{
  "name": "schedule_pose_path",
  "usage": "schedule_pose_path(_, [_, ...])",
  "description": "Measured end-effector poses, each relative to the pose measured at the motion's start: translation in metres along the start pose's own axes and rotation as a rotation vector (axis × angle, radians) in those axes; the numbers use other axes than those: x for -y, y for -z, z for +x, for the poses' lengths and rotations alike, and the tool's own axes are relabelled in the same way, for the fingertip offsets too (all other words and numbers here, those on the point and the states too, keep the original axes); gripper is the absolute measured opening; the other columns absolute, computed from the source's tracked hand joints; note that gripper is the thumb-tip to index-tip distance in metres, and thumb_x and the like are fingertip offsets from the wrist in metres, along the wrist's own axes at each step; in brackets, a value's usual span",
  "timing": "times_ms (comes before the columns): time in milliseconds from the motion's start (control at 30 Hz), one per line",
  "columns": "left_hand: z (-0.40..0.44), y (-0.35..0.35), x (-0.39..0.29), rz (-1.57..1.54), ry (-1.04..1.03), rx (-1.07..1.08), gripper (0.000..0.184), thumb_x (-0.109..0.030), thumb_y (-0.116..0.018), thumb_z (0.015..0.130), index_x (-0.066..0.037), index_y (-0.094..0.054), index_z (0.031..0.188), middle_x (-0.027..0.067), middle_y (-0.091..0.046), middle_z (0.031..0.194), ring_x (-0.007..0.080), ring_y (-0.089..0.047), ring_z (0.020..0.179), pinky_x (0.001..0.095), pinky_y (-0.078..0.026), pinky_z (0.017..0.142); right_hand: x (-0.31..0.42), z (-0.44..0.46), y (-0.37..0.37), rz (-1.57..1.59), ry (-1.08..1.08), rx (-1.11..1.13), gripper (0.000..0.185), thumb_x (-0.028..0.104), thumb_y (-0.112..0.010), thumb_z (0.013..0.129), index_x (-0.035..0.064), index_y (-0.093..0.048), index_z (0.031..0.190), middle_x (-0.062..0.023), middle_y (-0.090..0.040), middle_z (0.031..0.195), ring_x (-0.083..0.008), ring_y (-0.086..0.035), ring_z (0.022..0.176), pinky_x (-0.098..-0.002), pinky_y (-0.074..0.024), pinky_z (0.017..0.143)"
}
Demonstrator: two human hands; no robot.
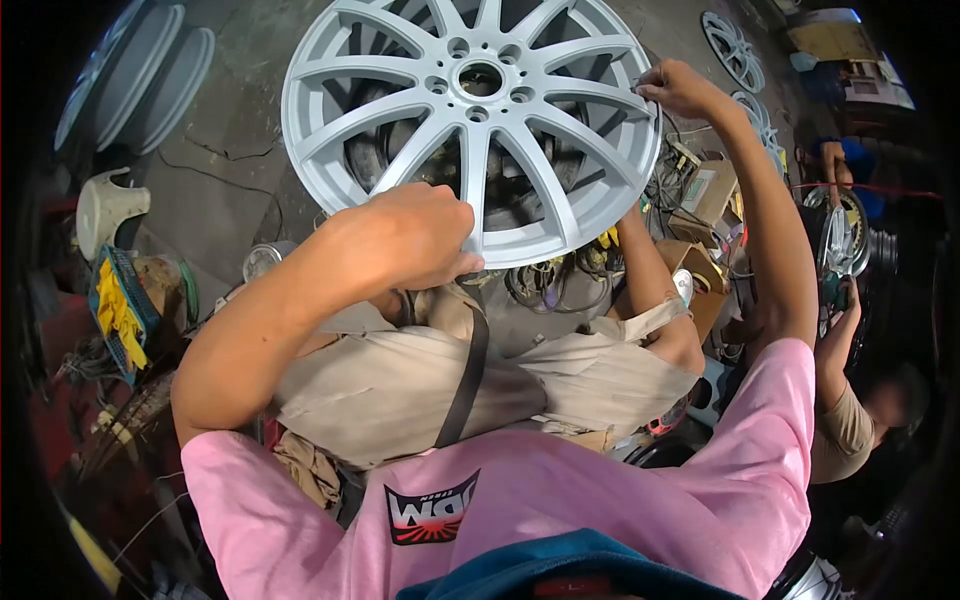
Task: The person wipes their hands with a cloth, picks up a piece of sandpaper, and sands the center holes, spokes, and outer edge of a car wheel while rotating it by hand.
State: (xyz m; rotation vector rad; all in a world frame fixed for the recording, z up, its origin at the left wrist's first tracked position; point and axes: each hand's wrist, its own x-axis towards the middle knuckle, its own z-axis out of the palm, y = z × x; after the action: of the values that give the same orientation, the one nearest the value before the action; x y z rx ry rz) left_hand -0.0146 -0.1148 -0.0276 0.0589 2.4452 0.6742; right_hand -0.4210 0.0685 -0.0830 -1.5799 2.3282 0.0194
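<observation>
A silver-grey multi-spoke alloy wheel (479, 110) lies face up in front of me, above my knees, on a dark round support partly visible between the spokes. My left hand (425, 235) is closed at its near edge, with the thumb on the lip and the fingers curled by a spoke. At the wheel's right edge, the fingertips of my right hand (682, 90) are pinched together against the rim. A tiny dark bit shows at those fingertips, too small to name.
Other wheels (180, 90) stand at the upper left, near a white stool (108, 212) and a teal basket (125, 310) with yellow cloth. Cardboard boxes (705, 200) and cables lie to the right. A co-worker (845, 430) handles another wheel (845, 235) at the far right.
</observation>
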Motion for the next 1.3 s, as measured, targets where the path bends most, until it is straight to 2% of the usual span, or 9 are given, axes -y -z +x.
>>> schedule_pose_path(67, [0.002, -0.001, 0.0, 0.015, 0.021, 0.038, 0.052, -0.042, -0.069, 0.095, 0.008, -0.074, 0.086, 0.0283, -0.071, 0.08, 0.045, -0.071, 0.084, 0.0501, -0.057, 0.078, -0.002, 0.013, 0.01, 0.012, 0.032, 0.065, 0.019, 0.018, -0.068, 0.088, 0.0041, -0.078, 0.097, -0.0189, -0.074, 0.089, -0.0421, -0.07, 0.084, -0.0475, -0.0552, 0.08])
schedule_pose_path(267, [-0.005, -0.002, 0.008, 0.017, 0.028, 0.044, 0.055, -0.046, -0.069, 0.095, 0.008, -0.074, 0.088, 0.0278, -0.071, 0.083, 0.045, -0.071, 0.086, 0.0503, -0.057, 0.08, -0.016, 0.007, -0.021, -0.157, 0.236, -0.531, 0.018, 0.017, -0.07, 0.089, 0.0028, -0.077, 0.097, -0.0191, -0.074, 0.089, -0.0433, -0.068, 0.082, -0.0486, -0.0535, 0.077])
schedule_pose_path(333, [-0.009, 0.002, 0.015, 0.003, 0.026, 0.02, 0.054, -0.046, -0.068, 0.096, 0.007, -0.074, 0.09, 0.0275, -0.071, 0.084, 0.045, -0.071, 0.086, 0.0496, -0.056, 0.079, -0.023, -0.007, -0.019, 0.319, -0.102, -0.025, 0.019, 0.018, -0.069, 0.092, 0.0025, -0.075, 0.101, -0.0182, -0.073, 0.091, -0.0434, -0.067, 0.083, -0.0508, -0.0534, 0.078])
schedule_pose_path(400, [-0.01, 0.01, 0.025, 0.011, 0.008, 0.002, 0.053, -0.046, -0.067, 0.097, 0.007, -0.075, 0.091, 0.0271, -0.072, 0.085, 0.045, -0.07, 0.086, 0.0489, -0.056, 0.078, -0.007, -0.007, -0.003, 0.215, -0.142, 0.076, 0.022, 0.022, -0.068, 0.093, 0.0048, -0.075, 0.106, -0.0179, -0.073, 0.094, -0.0421, -0.068, 0.086, -0.0505, -0.0538, 0.079])
schedule_pose_path(533, [-0.024, 0.03, 0.065, -0.197, 0.116, -0.168, 0.052, -0.046, -0.064, 0.1, 0.004, -0.076, 0.093, 0.0173, -0.071, 0.077, 0.0285, -0.071, 0.075, 0.0388, -0.055, 0.069, 0.025, 0.007, -0.005, -0.292, -0.034, -0.552, 0.029, 0.032, -0.064, 0.096, 0.0087, -0.077, 0.108, -0.0182, -0.074, 0.096, -0.0402, -0.07, 0.09, -0.0467, -0.054, 0.078])
schedule_pose_path(600, [-0.032, 0.034, 0.096, -0.275, 0.179, -0.245, 0.051, -0.046, -0.064, 0.1, 0.003, -0.076, 0.094, 0.0133, -0.07, 0.075, 0.0215, -0.07, 0.072, 0.0348, -0.054, 0.066, 0.044, 0.007, -0.012, 0.057, -0.013, -0.903, 0.029, 0.031, -0.063, 0.097, 0.0073, -0.077, 0.107, -0.0181, -0.074, 0.096, -0.0405, -0.069, 0.09, -0.0461, -0.0539, 0.079])
schedule_pose_path(667, [-0.036, 0.027, 0.145, -0.446, 0.244, -0.484, 0.05, -0.048, -0.064, 0.101, 0.001, -0.074, 0.099, 0.007, -0.069, 0.078, 0.0126, -0.066, 0.07, 0.0292, -0.052, 0.063, 0.064, -0.005, -0.025, 0.241, -0.122, -0.85, 0.031, 0.032, -0.063, 0.098, 0.0054, -0.076, 0.106, -0.0196, -0.073, 0.093, -0.0415, -0.069, 0.089, -0.0454, -0.0536, 0.079])
schedule_pose_path(1033, [-0.027, -0.034, 0.184, -1.18, 0.482, -0.614, 0.053, -0.048, -0.06, 0.102, 0.002, -0.059, 0.121, 0.0145, -0.072, 0.089, 0.0232, -0.072, 0.064, 0.0362, -0.062, 0.052, 0.084, -0.011, -0.085, 0.316, -0.049, -0.849, 0.036, 0.032, -0.06, 0.101, -0.001, -0.074, 0.1, -0.0282, -0.069, 0.095, -0.0489, -0.065, 0.091, -0.0517, -0.051, 0.08])
schedule_pose_path(1300, [-0.006, -0.017, 0.229, -0.801, 0.661, -0.863, 0.05, -0.046, -0.061, 0.1, 0.003, -0.07, 0.104, 0.013, -0.069, 0.079, 0.0231, -0.067, 0.058, 0.0363, -0.055, 0.047, 0.123, -0.047, -0.099, 0.299, -0.156, -0.819, 0.037, 0.027, -0.056, 0.103, -0.0042, -0.069, 0.088, -0.0298, -0.065, 0.086, -0.0493, -0.065, 0.086, -0.0569, -0.0497, 0.078])
